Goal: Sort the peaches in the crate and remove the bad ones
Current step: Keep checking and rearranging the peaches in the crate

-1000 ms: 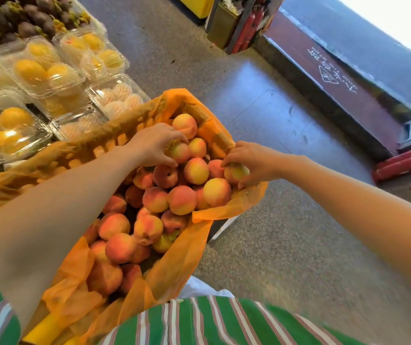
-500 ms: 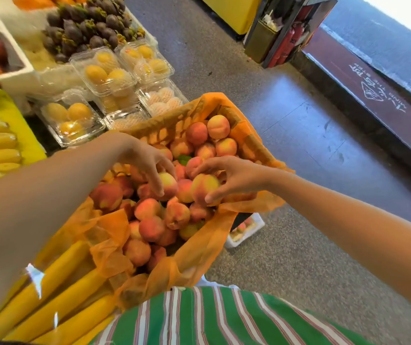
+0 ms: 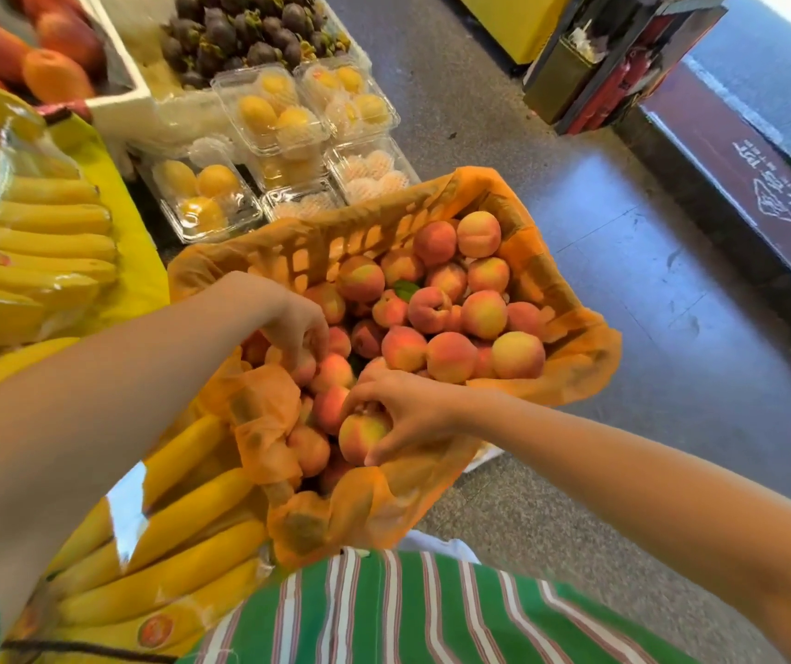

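Observation:
An orange plastic crate (image 3: pixel 317 246) lined with orange paper holds several pink-and-yellow peaches (image 3: pixel 451 357). My right hand (image 3: pixel 412 409) is at the near end of the crate, its fingers curled round one yellowish peach (image 3: pixel 360 436). My left hand (image 3: pixel 295 323) reaches down into the left side of the pile, its fingertips curled onto a peach (image 3: pixel 305 369) there; the fingers hide most of that fruit.
Bagged bananas (image 3: pixel 34 242) lie left of the crate, with more bananas (image 3: pixel 183 524) at its near left corner. Clear boxes of yellow fruit (image 3: pixel 264 117) and a white tray of dark mangosteens (image 3: pixel 240 26) stand behind. Grey floor (image 3: pixel 647 289) lies to the right.
Both hands have come back from the crate's far end to its near end. My right hand has taken hold of a peach near the front; the view has tilted toward the bananas.

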A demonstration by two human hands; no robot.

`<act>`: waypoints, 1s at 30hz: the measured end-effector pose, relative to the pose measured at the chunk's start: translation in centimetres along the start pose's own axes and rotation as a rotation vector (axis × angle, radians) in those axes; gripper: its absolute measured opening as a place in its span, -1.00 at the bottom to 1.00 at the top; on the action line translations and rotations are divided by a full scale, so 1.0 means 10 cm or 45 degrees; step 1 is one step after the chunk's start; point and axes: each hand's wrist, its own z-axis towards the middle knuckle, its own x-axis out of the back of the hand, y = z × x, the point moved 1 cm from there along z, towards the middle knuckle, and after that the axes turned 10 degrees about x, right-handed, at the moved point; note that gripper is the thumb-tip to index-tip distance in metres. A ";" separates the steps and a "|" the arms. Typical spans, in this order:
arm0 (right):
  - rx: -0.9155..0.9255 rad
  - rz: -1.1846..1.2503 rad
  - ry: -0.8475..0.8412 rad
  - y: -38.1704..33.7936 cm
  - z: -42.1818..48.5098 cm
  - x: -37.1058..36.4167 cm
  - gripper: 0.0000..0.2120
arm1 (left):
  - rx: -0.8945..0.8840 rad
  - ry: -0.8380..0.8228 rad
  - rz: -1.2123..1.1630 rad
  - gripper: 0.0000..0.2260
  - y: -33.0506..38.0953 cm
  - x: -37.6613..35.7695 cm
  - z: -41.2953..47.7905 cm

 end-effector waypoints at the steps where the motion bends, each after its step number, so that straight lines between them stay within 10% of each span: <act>1: 0.002 -0.007 -0.025 -0.01 0.01 -0.02 -0.45 | -0.005 -0.012 0.017 -0.60 0.03 0.00 0.01; 13: -0.185 0.342 0.421 0.18 -0.57 0.64 -0.72 | -0.528 0.528 -0.750 -0.84 0.25 0.38 0.01; 21: -0.651 -0.217 0.187 0.65 -1.23 0.92 -0.50 | -0.472 0.707 -0.208 -0.48 0.85 0.66 0.46; 30: -0.600 -0.303 0.216 0.90 -1.20 0.80 -0.38 | -0.398 0.657 -0.108 -0.38 0.92 0.70 0.73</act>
